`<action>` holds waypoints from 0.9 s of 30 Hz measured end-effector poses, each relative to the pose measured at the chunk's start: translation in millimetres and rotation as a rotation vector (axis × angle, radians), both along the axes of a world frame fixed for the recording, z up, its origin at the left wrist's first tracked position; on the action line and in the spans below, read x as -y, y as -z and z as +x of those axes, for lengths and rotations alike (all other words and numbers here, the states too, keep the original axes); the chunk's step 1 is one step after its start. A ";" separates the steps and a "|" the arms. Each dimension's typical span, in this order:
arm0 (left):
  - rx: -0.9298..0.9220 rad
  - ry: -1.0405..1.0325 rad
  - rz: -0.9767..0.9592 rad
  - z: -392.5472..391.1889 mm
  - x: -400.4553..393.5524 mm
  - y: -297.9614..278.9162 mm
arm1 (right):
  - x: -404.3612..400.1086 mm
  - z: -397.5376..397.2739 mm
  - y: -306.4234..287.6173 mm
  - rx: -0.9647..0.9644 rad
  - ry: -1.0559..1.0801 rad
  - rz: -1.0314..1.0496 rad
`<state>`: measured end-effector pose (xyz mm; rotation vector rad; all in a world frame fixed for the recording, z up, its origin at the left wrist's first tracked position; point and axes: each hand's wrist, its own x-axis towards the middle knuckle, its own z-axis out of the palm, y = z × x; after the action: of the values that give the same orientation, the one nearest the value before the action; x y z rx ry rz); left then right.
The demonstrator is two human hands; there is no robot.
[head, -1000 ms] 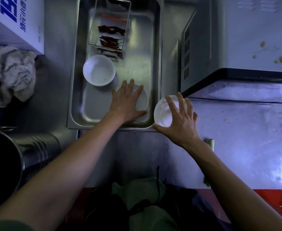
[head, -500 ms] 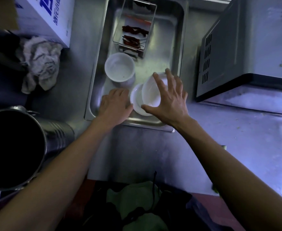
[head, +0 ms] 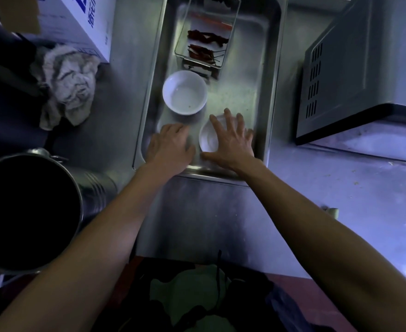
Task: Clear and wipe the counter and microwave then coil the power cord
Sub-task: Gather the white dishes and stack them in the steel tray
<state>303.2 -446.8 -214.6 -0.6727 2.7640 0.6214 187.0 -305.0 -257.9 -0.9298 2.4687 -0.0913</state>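
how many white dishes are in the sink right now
2 show. A bowl sits mid-sink, just in front of the wire basket. A smaller dish lies under the right hand; another may be stacked beneath it, hidden.

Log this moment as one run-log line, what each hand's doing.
stage: clearing dishes into sink | right hand: spread over small dish | left hand: resting on sink floor, holding nothing | bowl: in sink

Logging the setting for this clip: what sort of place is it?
Most likely a commercial or canteen kitchen: a stainless steel counter with a sunken steel tray holding white bowls, a microwave and a large metal pot.
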 end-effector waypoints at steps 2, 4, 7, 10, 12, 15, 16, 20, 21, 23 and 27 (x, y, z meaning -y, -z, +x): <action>-0.014 0.004 0.009 1.3 -0.2 1.1 | -1.0 1.1 3.4 0.012 0.014 0.007; -0.022 0.002 0.016 4.0 0.5 2.9 | -1.0 1.6 6.5 0.017 0.020 0.023; -0.016 -0.019 0.021 8.7 3.2 4.3 | 0.5 1.4 11.1 0.019 0.013 0.034; 0.020 -0.033 0.023 11.7 5.8 2.8 | 1.5 -0.6 13.2 0.034 0.009 0.021; 0.037 -0.022 0.033 12.8 6.0 1.0 | 0.6 0.4 8.9 0.029 0.006 0.026; 0.022 0.013 0.057 12.3 3.8 -2.6 | -4.7 3.4 -4.9 -0.004 0.057 0.023; 0.020 0.026 0.062 11.8 3.1 -3.9 | -7.9 5.6 -11.2 -0.022 0.080 0.009; -0.001 0.105 0.041 5.4 -4.7 -7.9 | -33.0 18.3 -37.8 -0.107 0.146 -0.091; -0.004 0.128 0.046 2.2 -8.4 -8.7 | -42.1 21.7 -43.8 -0.127 0.170 -0.112; -0.014 0.168 0.062 -4.3 -17.3 -11.0 | -61.1 30.8 -55.7 -0.157 0.226 -0.147; -0.060 0.288 0.058 -12.7 -36.3 -19.2 | -99.2 53.1 -73.2 -0.162 0.336 -0.217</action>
<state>290.5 -410.5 -195.5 -0.2398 2.8093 0.6628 240.1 -205.8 -184.7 -0.6165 2.7879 -0.4190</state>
